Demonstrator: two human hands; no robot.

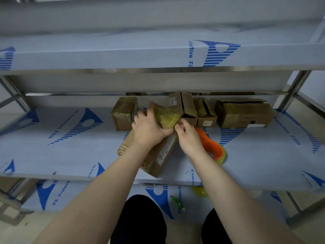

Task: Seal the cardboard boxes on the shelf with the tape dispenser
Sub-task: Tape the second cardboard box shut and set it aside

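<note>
One long cardboard box lies slantwise on the middle shelf. Four more boxes sit in a row behind it. The left hand presses spread fingers on its taped far end. The right hand pinches the tape there with curled fingers. One orange tape dispenser lies on the shelf, partly hidden by that wrist.

So we're at the steel shelf, the one wrapped in pale film with blue print. Our left hand lies flat, fingers spread, on a long brown cardboard box that sits slanted by the near edge, pressing a crinkled strip of clear yellowish tape onto its far end. Our right hand pinches that tape's right edge with curled fingers. Just right of it, the orange plastic tape dispenser rests on the shelf. A row of smaller brown cardboard boxes lines the far side.
</note>
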